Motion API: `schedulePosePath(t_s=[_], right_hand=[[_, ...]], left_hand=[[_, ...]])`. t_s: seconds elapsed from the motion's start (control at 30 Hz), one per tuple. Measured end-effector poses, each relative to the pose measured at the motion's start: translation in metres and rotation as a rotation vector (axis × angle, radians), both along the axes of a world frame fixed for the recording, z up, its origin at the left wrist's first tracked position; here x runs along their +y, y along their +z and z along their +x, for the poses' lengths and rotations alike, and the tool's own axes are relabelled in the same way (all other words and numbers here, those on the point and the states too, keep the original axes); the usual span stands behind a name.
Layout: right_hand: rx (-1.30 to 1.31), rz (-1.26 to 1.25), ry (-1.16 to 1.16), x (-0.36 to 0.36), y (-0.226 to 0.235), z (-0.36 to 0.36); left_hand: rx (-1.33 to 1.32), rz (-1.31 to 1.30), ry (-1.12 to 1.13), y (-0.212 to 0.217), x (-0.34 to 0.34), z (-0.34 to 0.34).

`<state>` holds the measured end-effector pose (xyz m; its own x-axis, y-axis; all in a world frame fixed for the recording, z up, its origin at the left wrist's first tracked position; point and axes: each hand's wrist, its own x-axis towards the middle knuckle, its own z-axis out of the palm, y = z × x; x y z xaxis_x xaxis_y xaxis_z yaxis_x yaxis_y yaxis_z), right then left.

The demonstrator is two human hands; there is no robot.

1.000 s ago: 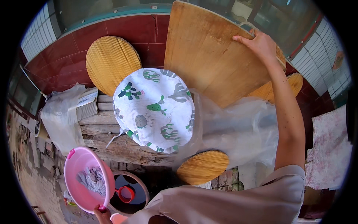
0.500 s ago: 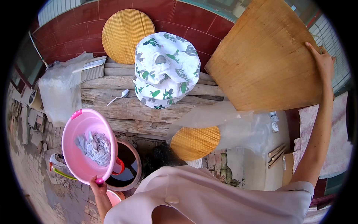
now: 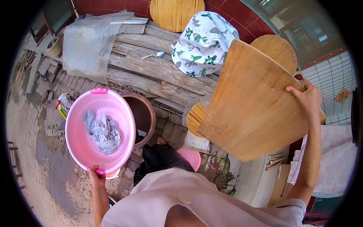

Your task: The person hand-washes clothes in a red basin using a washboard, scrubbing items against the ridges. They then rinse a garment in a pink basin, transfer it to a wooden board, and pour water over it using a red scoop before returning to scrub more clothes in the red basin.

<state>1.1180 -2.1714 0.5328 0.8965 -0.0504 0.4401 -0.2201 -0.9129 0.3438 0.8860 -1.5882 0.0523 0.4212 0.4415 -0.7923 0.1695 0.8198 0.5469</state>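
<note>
My right hand (image 3: pixel 308 99) is gripping a flat brown wooden board (image 3: pixel 261 106) by its edge; left of the board, my left hand (image 3: pixel 97 179) is clutching a round pink plastic basin (image 3: pixel 82 145) containing crumpled grey cloth (image 3: pixel 106 135).

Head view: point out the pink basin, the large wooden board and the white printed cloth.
Pink basin (image 3: pixel 84 146): head view, bare inner wall.
Large wooden board (image 3: pixel 259 106): head view, middle of its face.
White printed cloth (image 3: pixel 204 44): head view, middle.

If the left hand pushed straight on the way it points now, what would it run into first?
The left hand would meet the pink basin it grips. Beyond that, the translucent plastic sheet looks next in line, though depth is hard to judge.
</note>
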Motion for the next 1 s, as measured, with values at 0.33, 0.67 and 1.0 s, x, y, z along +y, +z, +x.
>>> schedulePosePath(t_s=[0.33, 0.67, 1.0], right_hand=[[0.295, 0.522, 0.491, 0.182, -0.121, 0.02], [0.556, 1.179, 0.64, 0.324, -0.219, 0.122], [0.288, 1.81, 0.024, 0.305, -0.498, 0.107]], left_hand=[[0.092, 0.017, 0.183, 0.005, 0.0, -0.136], [0.032, -0.014, 0.47, -0.018, -0.027, -0.232], [0.036, -0.12, 0.604, -0.068, -0.051, -0.256]])
